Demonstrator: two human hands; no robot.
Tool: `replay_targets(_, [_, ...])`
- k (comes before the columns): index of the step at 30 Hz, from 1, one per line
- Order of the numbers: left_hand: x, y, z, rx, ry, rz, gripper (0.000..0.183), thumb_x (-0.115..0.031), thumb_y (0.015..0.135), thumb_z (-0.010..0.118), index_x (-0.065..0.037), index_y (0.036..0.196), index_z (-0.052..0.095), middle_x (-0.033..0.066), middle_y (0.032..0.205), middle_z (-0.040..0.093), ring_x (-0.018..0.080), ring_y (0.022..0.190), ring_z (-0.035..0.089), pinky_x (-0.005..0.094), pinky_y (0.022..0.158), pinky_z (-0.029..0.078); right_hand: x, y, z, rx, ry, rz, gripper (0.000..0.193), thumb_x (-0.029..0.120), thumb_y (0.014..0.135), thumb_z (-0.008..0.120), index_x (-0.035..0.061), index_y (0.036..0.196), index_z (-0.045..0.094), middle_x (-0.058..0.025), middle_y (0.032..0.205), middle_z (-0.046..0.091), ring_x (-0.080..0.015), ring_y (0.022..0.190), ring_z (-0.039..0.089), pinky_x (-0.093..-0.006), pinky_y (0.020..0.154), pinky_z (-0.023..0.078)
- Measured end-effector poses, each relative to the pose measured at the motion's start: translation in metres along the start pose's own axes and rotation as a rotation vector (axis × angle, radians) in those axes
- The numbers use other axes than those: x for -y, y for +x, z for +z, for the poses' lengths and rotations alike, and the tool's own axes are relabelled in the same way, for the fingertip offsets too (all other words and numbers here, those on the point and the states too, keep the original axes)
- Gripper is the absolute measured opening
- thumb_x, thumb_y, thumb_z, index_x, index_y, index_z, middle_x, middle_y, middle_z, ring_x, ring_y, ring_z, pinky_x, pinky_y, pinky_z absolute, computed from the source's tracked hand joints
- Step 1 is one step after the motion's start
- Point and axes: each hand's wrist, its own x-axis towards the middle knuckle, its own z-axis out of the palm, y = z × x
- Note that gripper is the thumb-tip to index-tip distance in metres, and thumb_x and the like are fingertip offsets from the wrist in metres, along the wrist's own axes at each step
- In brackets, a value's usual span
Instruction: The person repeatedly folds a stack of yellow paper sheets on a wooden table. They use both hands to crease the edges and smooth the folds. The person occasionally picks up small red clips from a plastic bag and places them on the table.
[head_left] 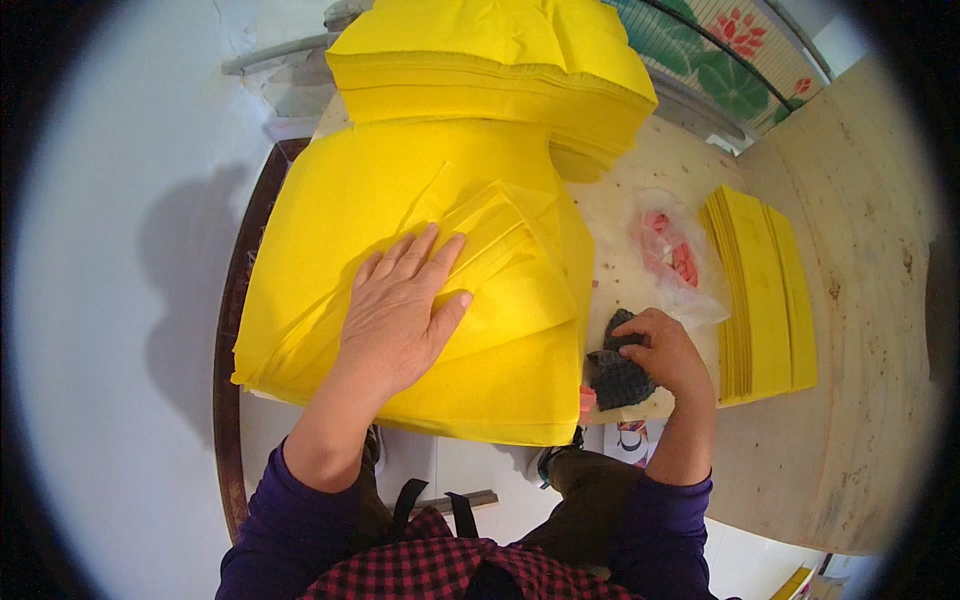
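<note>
The left hand (pixel 400 310) lies flat with fingers spread on a fanned stack of yellow paper sheets (pixel 330 260) at the centre of the frame, pressing it down on the bench (pixel 850 300). The right hand (pixel 660 350), just right of the stack, is curled around a dark knobbly pad (pixel 620 378), gripping it against the bench. A taller pile of yellow sheets (pixel 500 70) sits at the upper centre, untouched as far as can be seen. At the right, a narrow row of folded yellow pieces (pixel 765 290) looks finished. A clear plastic bag with pink contents (pixel 670 250) lies between. Judging by the piles, most sheets remain.
</note>
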Motion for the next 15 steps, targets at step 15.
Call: replay_targets(15, [0.001, -0.001, 0.001, -0.012, -0.002, 0.008, 0.057, -0.039, 0.099, 0.048, -0.011, 0.148, 0.043, 0.0186, 0.152, 0.041, 0.0363, 0.140, 0.038, 0.0488, 0.116, 0.025, 0.004, -0.005, -0.001, -0.493, -0.072, 0.113, 0.020, 0.022, 0.089, 0.067, 0.0035, 0.096, 0.071, -0.0195, 0.103, 0.068, -0.0393, 0.090, 0.065, -0.0420, 0.078, 0.051])
